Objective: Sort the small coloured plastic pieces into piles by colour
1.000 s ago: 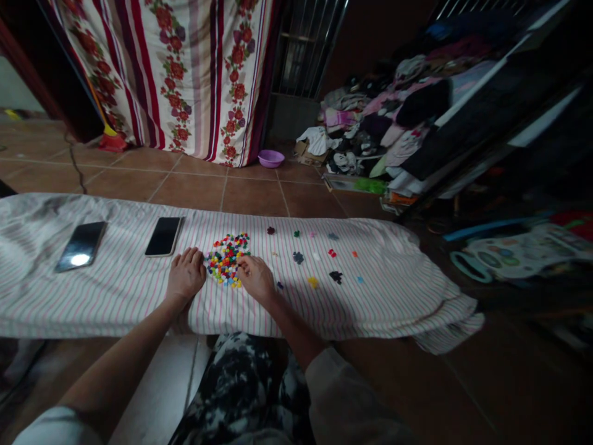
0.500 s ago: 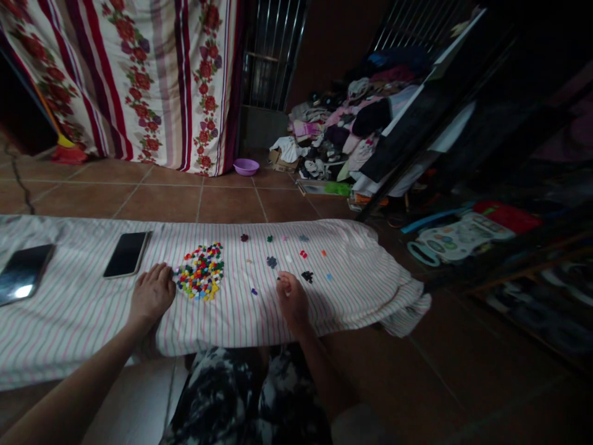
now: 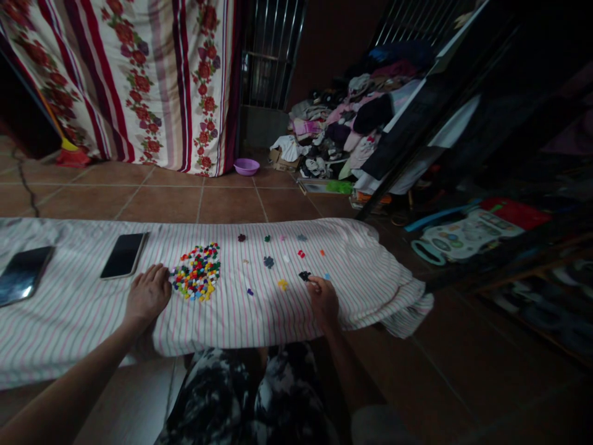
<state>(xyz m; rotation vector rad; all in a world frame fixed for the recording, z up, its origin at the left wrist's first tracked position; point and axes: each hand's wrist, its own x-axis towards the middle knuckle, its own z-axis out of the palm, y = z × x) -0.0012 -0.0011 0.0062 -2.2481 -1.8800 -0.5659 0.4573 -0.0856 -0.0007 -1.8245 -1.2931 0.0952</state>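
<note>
On a striped cloth (image 3: 241, 321) lies a heap of small multicoloured plastic pieces (image 3: 197, 272). My left hand (image 3: 147, 293) rests palm down at the heap's left edge, fingers extended, holding nothing I can see. Right of the heap, small same-coloured groups are spread out: dark grey pieces (image 3: 269, 262), yellow pieces (image 3: 282, 284), red pieces (image 3: 301, 253) and several others. With thumb and forefinger pinched together, my right hand (image 3: 323, 300) touches the edge of the black pieces (image 3: 304, 275). A small black piece seems to be at its fingertips, hard to separate from that group.
Two phones lie on the cloth at left, one a dark phone (image 3: 124, 254), the other a larger dark phone (image 3: 24, 275). Beyond the cloth are a purple basin (image 3: 246, 166), a clothes pile (image 3: 343, 123) and a floral curtain (image 3: 162, 80).
My right hand has moved right, from beside the dark grey pieces to the black ones, uncovering the yellow group. My left hand stays by the heap.
</note>
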